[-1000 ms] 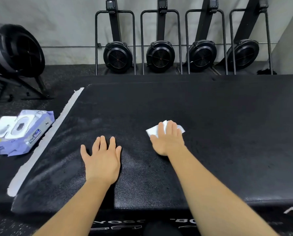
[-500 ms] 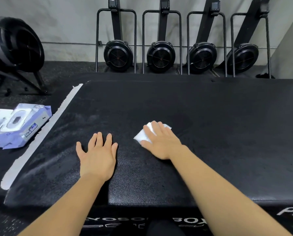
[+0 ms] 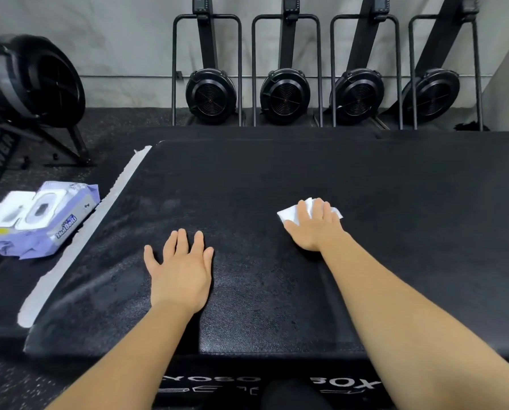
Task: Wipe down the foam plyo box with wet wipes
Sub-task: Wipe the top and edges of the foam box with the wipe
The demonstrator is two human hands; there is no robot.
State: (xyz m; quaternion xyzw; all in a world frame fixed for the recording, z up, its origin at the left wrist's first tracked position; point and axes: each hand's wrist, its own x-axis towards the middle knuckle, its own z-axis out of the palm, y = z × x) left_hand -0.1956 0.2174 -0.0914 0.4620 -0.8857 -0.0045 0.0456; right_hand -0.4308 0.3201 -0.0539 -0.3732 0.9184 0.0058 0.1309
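On the near half of the foam plyo box (image 3: 277,179) both hands lie flat against its black top. The left hand (image 3: 179,270) rests palm down close to the near edge, fingers straight and slightly spread, its grip wide and holding nothing. The right hand (image 3: 312,229) sits farther in and to the right, with its fingers laid over a crumpled white wet wipe (image 3: 288,216) and pressing it to the surface. Its grip is not closed round the wipe, and white corners show past the fingertips on the left and right.

Open black surface runs far and right of the right hand all the way to the far edge, with nothing standing on it. Its right edge lies outside the view. A ragged pale strip (image 3: 93,220) follows the left edge from the far corner down toward the near one. The near edge crosses under both forearms, and white lettering shows on the face below it.

Left of the strip, on a lower black surface, lies the pack of wet wipes (image 3: 40,220) — purple, its white lid flipped open. Beyond the far edge four rowing machines (image 3: 286,96) stand upright against the grey wall (image 3: 114,39), and a wheel-shaped machine (image 3: 37,78) stands on the floor at far left.
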